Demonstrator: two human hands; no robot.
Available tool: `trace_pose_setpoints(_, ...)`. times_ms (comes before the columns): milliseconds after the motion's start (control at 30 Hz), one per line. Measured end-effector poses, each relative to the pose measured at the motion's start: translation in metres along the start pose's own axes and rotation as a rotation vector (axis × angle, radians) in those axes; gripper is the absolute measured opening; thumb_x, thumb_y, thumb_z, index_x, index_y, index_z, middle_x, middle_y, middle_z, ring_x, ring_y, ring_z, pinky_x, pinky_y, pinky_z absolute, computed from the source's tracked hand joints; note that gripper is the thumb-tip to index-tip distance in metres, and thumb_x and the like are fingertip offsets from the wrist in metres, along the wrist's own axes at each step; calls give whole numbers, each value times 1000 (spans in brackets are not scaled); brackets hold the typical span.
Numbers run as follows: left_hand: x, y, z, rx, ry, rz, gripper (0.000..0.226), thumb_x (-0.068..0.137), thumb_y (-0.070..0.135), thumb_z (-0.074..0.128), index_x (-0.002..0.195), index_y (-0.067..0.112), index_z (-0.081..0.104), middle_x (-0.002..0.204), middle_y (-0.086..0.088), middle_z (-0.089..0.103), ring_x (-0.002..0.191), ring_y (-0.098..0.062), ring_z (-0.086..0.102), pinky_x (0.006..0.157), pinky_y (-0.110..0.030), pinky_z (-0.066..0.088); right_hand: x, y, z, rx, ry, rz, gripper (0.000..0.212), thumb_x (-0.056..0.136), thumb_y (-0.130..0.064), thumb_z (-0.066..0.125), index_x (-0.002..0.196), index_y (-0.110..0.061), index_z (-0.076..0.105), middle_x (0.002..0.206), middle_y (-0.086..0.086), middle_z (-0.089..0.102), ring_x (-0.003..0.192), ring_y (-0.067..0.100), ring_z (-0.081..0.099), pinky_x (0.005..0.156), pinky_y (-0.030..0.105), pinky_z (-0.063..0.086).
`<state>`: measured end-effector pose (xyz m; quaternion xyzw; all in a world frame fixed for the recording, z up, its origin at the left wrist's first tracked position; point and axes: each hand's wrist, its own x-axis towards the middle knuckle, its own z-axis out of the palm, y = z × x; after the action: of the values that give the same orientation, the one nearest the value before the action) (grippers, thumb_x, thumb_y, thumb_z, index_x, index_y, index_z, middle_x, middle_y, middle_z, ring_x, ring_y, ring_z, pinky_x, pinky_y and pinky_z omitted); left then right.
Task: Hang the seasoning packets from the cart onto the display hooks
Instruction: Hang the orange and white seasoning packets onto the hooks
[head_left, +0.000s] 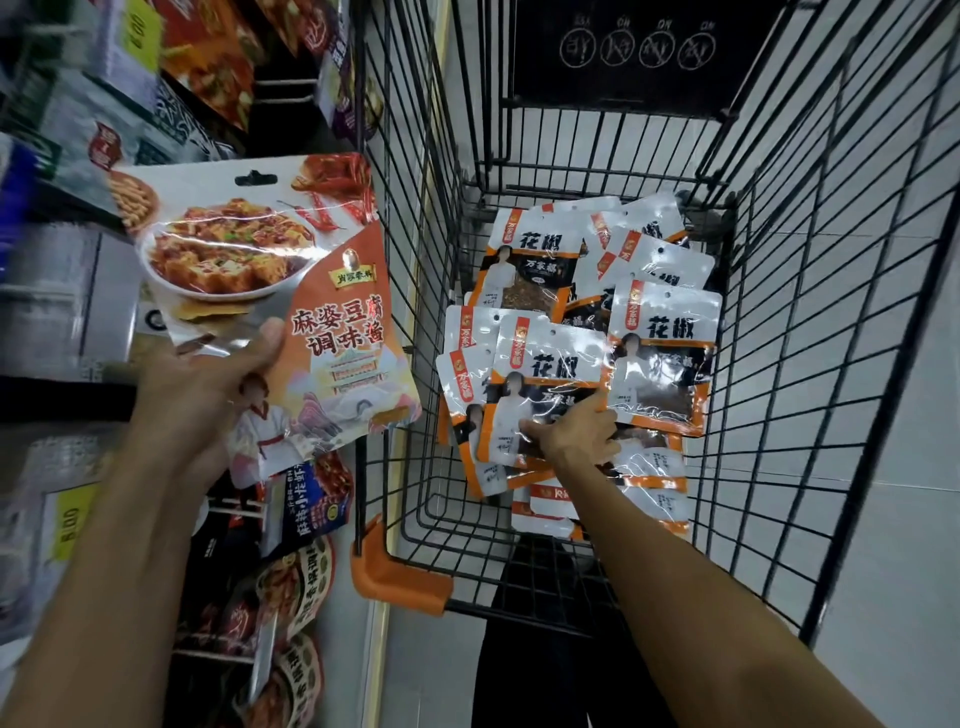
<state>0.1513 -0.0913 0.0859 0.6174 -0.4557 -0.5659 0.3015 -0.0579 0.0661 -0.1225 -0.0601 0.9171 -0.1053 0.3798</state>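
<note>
My two forearms run up from the bottom edge, and my left hand (208, 384) is raised beside the display (306, 499). It grips the big sauce packet (291, 291) by its lower part, thumb pressed across the front and fingers behind. The hang hole (255, 179) is at the top, well away from my grip. My right hand (571, 436) is down inside the cart (831, 312), lying on the front pepper packet (545, 374) with the forefinger stretched out. I cannot tell whether my thumb has got under an edge. The rest of the small packets (660, 332) lie overlapped in a loose heap on the cart floor. The film is glossy and the packets shingle over one another, so a careless pull may drag up two together or send the heap sliding towards the wire. The big packet is held low and may flop over or slip while my eyes are on the cart. The display is blurred and I can make out no free hook, so threading that small hole will need a proper look.
</note>
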Motion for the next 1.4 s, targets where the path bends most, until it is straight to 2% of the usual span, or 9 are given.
trace_pose_setpoints(267, -11, 4, 4, -31, -20, 33, 34, 81, 6, 71, 66, 37, 75, 74, 9, 74, 69, -8, 71, 59, -28, 59, 9, -1, -38, 533, 4, 39, 53, 66, -20, 87, 108, -4, 60, 111, 15, 68, 103, 30, 65, 90, 42, 54)
trace_pose_setpoints(433, -27, 10, 16, -64, 16, 22, 24, 81, 1, 69, 76, 23, 61, 68, 12, 73, 66, -8, 71, 55, -29, 59, 7, 3, -67, 931, -234, 57, 40, 76, 2, 76, 113, 1, 61, 115, 20, 67, 98, 33, 66, 87, 49, 55)
trace_pose_setpoints(700, -74, 26, 6, -91, 26, 15, 17, 66, 29, 81, 81, 22, 76, 88, -4, 75, 81, -27, 68, 81, -52, 52, -25, -11, -151, 861, -348, -263, 24, 78, -9, 76, 99, -9, 65, 95, 8, 72, 71, 10, 73, 56, 23, 56)
trace_pose_setpoints(867, -133, 42, -7, -111, 179, 42, 38, 46, 54, 85, 64, 23, 72, 67, 1, 68, 69, -19, 62, 68, -38, 52, -81, -33, -209, 768, -435, -540, 16, 81, -21, 75, 93, -15, 66, 94, 7, 73, 84, 17, 72, 72, 31, 59)
trace_pose_setpoints(1000, -203, 60, -25, -189, 271, 183, 25, 60, 36, 80, 48, 21, 64, 41, 14, 47, 35, -2, 39, 37, -13, 30, -144, -41, -251, 658, -554, -776, 18, 82, -24, 74, 91, -11, 66, 91, 11, 74, 78, 21, 72, 67, 33, 59)
trace_pose_setpoints(1133, -282, 78, -59, -257, 431, 281, 43, 61, 38, 79, 62, 10, 46, 39, 7, 36, 36, -9, 30, 40, -20, 25, -213, -48, -282, 583, -666, -961, 25, 82, -23, 73, 98, -6, 66, 99, 16, 73, 84, 23, 73, 69, 35, 60)
trace_pose_setpoints(1233, -344, 89, -83, -268, 528, 383, 50, 67, 35, 77, 45, 14, 38, 37, 6, 36, 37, -12, 34, 43, -23, 30, -271, -53, -294, 525, -729, -1116, 34, 83, -23, 74, 100, 4, 66, 88, 13, 74, 79, 15, 73, 59, 25, 57)
trace_pose_setpoints(1300, -384, 94, -98, -292, 584, 456, 54, 79, 20, 72, 32, 14, 46, 35, 14, 44, 34, -1, 43, 40, -14, 36, -313, -55, -296, 511, -815, -1187, 18, 81, -22, 75, 91, -9, 71, 80, 1, 76, 78, 12, 73, 56, 15, 52)
trace_pose_setpoints(1400, -446, 100, -126, -304, 695, 514, 36, 77, 19, 73, 44, 10, 62, 44, 12, 58, 42, 1, 57, 42, -13, 43, -376, -54, -290, 450, -924, -1322, 10, 76, -26, 77, 82, -18, 73, 86, -1, 77, 86, 17, 73, 70, 25, 56)
